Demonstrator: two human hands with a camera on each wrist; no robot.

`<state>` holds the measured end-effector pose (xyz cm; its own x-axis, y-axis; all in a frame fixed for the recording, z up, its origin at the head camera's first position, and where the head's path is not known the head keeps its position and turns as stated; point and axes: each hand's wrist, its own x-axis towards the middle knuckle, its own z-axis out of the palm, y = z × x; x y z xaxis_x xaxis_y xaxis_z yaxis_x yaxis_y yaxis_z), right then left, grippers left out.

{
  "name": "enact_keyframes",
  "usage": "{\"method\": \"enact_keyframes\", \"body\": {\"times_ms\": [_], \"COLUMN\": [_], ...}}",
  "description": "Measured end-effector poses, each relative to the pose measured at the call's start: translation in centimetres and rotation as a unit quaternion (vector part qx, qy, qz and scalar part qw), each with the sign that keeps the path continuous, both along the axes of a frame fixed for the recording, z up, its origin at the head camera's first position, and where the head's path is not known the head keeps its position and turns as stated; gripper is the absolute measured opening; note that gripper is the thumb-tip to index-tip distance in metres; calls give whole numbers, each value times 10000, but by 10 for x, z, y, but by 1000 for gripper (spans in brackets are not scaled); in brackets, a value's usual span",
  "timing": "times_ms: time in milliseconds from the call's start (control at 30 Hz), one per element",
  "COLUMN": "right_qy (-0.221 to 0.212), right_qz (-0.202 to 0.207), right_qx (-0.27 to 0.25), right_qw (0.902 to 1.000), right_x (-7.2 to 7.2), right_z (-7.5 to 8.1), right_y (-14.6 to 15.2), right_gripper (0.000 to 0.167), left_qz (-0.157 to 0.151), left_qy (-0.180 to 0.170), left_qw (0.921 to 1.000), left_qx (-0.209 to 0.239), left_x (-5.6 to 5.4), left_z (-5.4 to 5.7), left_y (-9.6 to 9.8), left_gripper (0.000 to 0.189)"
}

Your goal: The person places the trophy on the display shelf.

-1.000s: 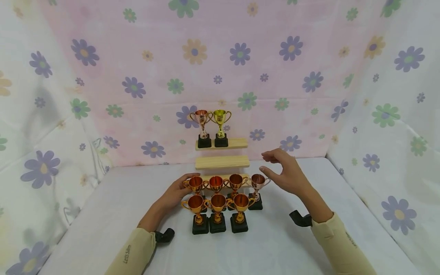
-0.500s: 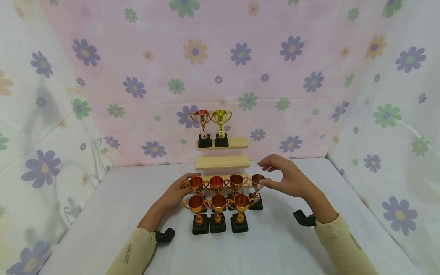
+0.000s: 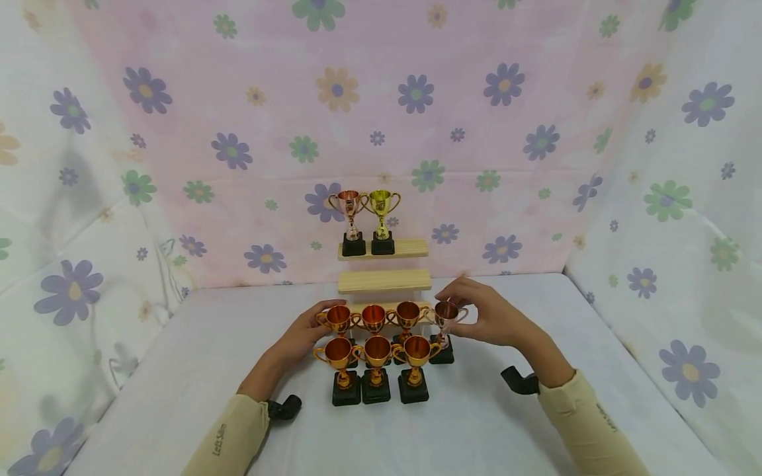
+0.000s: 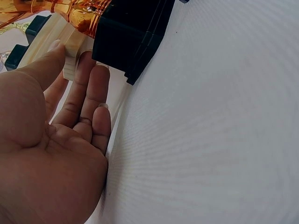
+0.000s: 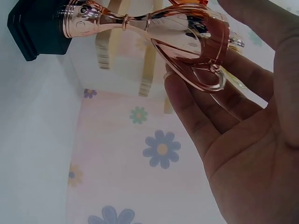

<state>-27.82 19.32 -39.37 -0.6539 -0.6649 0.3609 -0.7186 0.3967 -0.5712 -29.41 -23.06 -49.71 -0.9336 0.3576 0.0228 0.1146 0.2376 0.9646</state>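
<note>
My right hand is around the bowl of a rose-gold trophy cup, thumb in front and fingers behind. Its black base stands on the table at the right end of the back row. At the left end of the tiered wooden shelf, my left hand holds the lowest board, thumb on top and fingers behind. Beside those fingers is the black base of an orange-gold trophy. On the top board stand a rose-gold trophy and a yellow-gold trophy.
A front row of orange-gold trophies stands close before the back row, handles nearly touching. The middle board shows between the tiers. Flowered cloth hangs behind and along both sides of the white table.
My right hand has moved left and slightly down onto the rose-gold trophy, its thumb and fingers now around the bowl. My left hand has stayed in place.
</note>
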Motion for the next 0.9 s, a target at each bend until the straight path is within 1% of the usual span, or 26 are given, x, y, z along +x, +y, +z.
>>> {"method": "enact_keyframes", "body": {"times_ms": [133, 367, 600, 900], "right_qy": [-48, 53, 108, 198], "right_qz": [-1, -125, -204, -187], "right_qx": [59, 226, 271, 227], "right_qw": [10000, 9997, 9994, 9994], "right_x": [-1, -3, -2, 0], "right_z": [-3, -8, -7, -4], "right_y": [-2, -4, -5, -5], "right_gripper": [48, 48, 46, 45], "left_qz": [-13, 14, 35, 18], "left_qy": [4, -64, -39, -68], "left_qw": [10000, 10000, 10000, 9999], "left_qx": [22, 56, 35, 81], "left_x": [0, 1, 1, 1], "left_z": [0, 0, 0, 1], "left_y": [0, 0, 0, 0], "left_gripper": [54, 54, 53, 52]}}
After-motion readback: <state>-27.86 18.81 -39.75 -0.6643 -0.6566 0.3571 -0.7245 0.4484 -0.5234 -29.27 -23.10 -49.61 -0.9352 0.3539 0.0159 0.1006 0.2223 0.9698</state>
